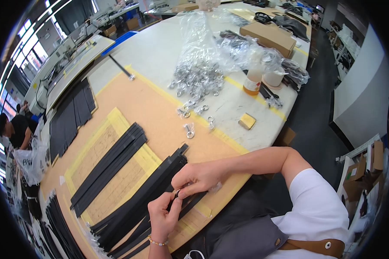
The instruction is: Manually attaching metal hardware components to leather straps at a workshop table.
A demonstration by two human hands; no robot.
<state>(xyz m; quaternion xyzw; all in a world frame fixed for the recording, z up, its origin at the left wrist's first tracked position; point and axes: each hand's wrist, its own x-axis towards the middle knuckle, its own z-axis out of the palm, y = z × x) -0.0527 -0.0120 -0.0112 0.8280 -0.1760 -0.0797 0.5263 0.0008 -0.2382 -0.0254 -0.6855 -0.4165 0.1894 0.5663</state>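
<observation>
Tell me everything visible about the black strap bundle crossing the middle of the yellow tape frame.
The black strap bundle comprises several long, flat, matte strips, perhaps fabric or leather, side by side. It lies diagonally across the yellow tape frame on the tan board, its ends uneven. Neither left hand nor right hand touches it.

The left grip (163, 217) and right grip (195, 178) seem pinched, close together, right elbow (291, 162) bent.

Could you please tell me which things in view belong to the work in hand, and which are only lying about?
Likely in the work:
left hand and right hand, pinching a small ring-like piece, partly hidden
black straps beside them
wrapped metal fittings

Seemingly just lying about:
yellow block
bottle of amber liquid
cardboard box
</observation>
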